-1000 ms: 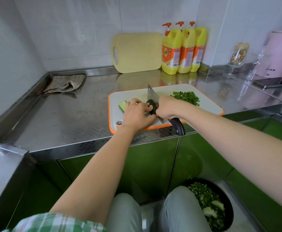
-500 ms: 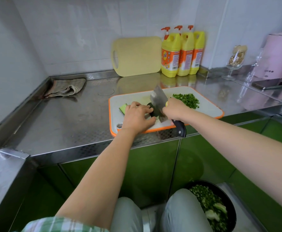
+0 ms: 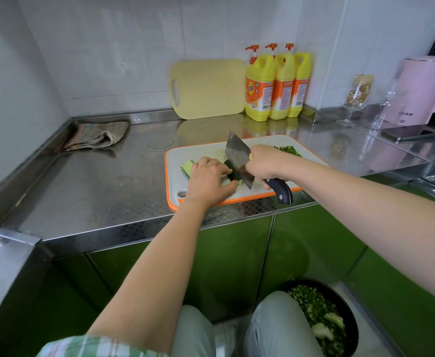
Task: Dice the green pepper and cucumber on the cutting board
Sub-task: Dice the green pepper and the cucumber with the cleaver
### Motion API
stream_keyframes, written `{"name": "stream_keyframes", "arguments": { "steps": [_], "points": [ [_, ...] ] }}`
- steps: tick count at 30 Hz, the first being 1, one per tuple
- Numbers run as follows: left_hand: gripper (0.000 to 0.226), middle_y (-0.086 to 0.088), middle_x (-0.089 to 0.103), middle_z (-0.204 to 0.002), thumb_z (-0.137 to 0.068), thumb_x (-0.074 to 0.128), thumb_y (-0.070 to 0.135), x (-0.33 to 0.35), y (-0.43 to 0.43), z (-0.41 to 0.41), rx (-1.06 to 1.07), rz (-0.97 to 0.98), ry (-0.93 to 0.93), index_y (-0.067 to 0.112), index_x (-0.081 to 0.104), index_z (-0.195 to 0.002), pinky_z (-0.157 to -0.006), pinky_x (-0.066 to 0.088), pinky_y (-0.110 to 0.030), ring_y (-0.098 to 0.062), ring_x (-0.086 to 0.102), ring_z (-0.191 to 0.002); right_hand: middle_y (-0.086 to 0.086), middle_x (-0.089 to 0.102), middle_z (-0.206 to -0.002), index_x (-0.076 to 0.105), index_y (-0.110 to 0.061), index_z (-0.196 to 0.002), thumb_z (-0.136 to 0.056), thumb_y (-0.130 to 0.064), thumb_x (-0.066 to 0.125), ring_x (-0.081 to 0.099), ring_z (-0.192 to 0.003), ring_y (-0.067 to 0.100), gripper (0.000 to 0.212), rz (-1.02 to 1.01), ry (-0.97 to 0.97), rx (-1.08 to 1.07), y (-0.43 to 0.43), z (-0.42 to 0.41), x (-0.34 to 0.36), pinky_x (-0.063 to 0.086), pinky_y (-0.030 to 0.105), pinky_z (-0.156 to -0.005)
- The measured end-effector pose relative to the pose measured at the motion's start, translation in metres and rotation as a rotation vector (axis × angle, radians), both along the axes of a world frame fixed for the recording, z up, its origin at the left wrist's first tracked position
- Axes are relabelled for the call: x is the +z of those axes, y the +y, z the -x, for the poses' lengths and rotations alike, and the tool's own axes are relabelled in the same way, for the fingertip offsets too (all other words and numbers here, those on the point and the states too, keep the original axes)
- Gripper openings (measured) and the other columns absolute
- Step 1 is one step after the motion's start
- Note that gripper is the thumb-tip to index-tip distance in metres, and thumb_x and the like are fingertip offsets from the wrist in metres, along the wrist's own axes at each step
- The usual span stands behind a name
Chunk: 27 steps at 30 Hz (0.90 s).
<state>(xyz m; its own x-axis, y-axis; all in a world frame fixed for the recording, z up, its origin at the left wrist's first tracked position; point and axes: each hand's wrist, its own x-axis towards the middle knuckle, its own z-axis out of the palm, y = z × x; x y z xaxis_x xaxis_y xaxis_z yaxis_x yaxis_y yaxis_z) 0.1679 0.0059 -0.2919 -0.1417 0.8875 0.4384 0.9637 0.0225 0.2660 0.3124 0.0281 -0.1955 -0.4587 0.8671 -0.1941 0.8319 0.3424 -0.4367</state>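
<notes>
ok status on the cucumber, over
Left hand holds cucumber on cutting board. Right hand grips cleaver, blade at the cucumber. Diced greens on far side, not in the way.

Bright, soft and even, seemingly lit from above. Mirrors the yellow bottles [image 3: 260, 86] in pale glare across the steel counter [image 3: 95, 181]. Throws only faint shadows beside the cloth [image 3: 95, 136] and on the cutting board [image 3: 175, 176]. Bends straight lines near the edges; softens toward the lower corners.
</notes>
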Motion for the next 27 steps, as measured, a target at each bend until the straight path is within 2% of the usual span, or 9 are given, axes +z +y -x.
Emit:
{"name": "stream_keyframes", "arguments": {
  "steps": [3,8,12,16,22,24,27],
  "points": [
    [0.039,0.000,0.065,-0.115,-0.085,0.061,0.044,0.000,0.001,0.001,0.002,0.001,0.009,0.021,0.068,-0.116,-0.086,0.026,-0.033,-0.022,0.042,-0.116,0.016,0.050,-0.064,0.042,-0.004,-0.074,-0.091,0.000,0.036,0.049,-0.049,0.025,0.019,-0.018,-0.026,0.006,-0.002,0.001,0.000,0.037,0.023,-0.046],
    [0.038,0.002,0.066,-0.115,-0.085,0.062,0.045,-0.001,0.002,0.001,0.003,0.002,-0.001,0.023,0.069,-0.116,-0.086,0.025,-0.034,-0.022,0.041,-0.117,0.018,0.053,-0.068,0.048,-0.001,-0.074,-0.092,0.001,0.035,0.051,-0.053,0.026,0.022,-0.009,-0.113,0.040,-0.008,0.004,0.009,0.040,0.026,-0.051],
    [0.038,0.005,0.066,-0.116,-0.085,0.062,0.045,-0.002,0.003,0.002,-0.003,-0.003,-0.001,0.025,0.070,-0.116,-0.082,0.022,-0.032,-0.021,0.040,-0.117,0.017,0.060,-0.080,0.057,0.002,-0.087,-0.093,-0.003,0.036,0.054,-0.062,0.026,0.022,-0.041,-0.257,0.075,-0.008,0.003,0.020,0.038,0.024,-0.051],
    [0.037,0.008,0.066,-0.116,-0.085,0.062,0.044,-0.003,0.004,0.003,-0.007,-0.004,0.001,0.025,0.071,-0.116,-0.080,0.018,-0.029,-0.020,0.040,-0.117,0.014,0.055,-0.075,0.065,0.005,-0.094,-0.095,-0.003,0.039,0.050,-0.069,0.026,0.027,-0.025,-0.315,0.099,-0.007,0.005,0.026,0.036,0.025,-0.052],
    [0.035,0.009,0.067,-0.113,-0.084,0.063,0.043,-0.004,0.005,0.003,-0.005,-0.020,-0.008,0.026,0.072,-0.113,-0.078,0.016,-0.027,-0.020,0.041,-0.116,0.012,0.056,-0.061,0.053,-0.001,-0.075,-0.093,-0.003,0.035,0.052,-0.040,0.018,0.025,-0.040,-0.263,0.069,-0.006,0.010,0.018,0.039,0.018,-0.044],
    [0.034,0.010,0.067,-0.111,-0.084,0.063,0.045,-0.005,0.006,0.005,-0.003,-0.012,-0.010,0.027,0.073,-0.112,-0.077,0.015,-0.027,-0.019,0.041,-0.115,0.013,0.055,-0.062,0.055,0.000,-0.076,-0.092,-0.001,0.038,0.050,-0.045,0.019,0.023,-0.048,-0.255,0.082,-0.006,0.012,0.008,0.038,0.021,-0.044],
    [0.033,0.013,0.068,-0.108,-0.084,0.061,0.048,-0.007,0.008,0.006,-0.001,-0.011,0.020,0.029,0.075,-0.106,-0.076,0.016,-0.028,-0.018,0.041,-0.112,0.010,0.045,-0.064,0.051,-0.004,-0.075,-0.092,-0.002,0.043,0.036,-0.050,0.017,0.019,-0.114,-0.261,0.101,-0.007,0.015,-0.007,0.027,0.024,-0.044]
  ]
}}
